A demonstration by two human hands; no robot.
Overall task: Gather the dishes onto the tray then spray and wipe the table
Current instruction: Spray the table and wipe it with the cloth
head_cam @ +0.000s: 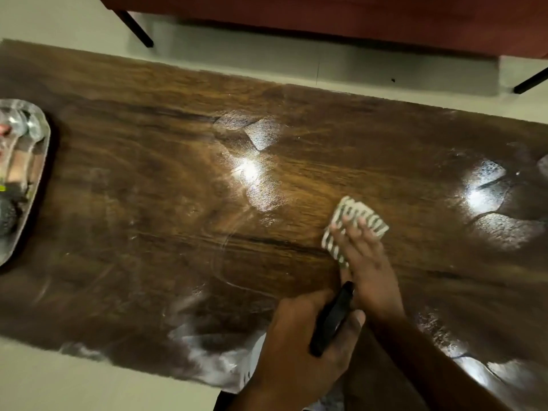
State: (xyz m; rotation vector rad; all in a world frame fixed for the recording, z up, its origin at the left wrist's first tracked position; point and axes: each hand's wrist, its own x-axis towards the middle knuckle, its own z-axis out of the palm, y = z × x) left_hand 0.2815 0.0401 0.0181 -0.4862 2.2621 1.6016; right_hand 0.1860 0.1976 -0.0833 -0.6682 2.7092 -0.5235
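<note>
Hands: two, close together by the near table edge. One black object (pixel 332 318) is gripped by the left hand (pixel 299 345), with fingers and thumb curled round it. The object is elongated and glossy. Its lower part is hidden in the palm, so what it is cannot be told.

The right hand (pixel 367 262) is laid flat, fingers (pixel 341 235) straight, pressed on one cloth (pixel 353 215); nothing is clasped by it. Its wrist is partly hidden behind the black object. The cloth is pale with dark stripes, lies on the table right of centre, and is partly covered by the fingers.

One table (pixel 148 203) is seen: dark wood grain, long glossy top, marked with whitish streaks and bright glare patches. Its right end is cut off by the frame.

One tray (pixel 41 137) is set on the table's left end: shiny metal, rounded corner, largely cut off at the frame edge. Its contents are blurred, so the dishes cannot be counted.

Beyond the table are a pale floor (pixel 89 22) and one reddish-brown piece of furniture (pixel 326 16), cut off at the top. Two thin black legs (pixel 136 28) are seen under it.
</note>
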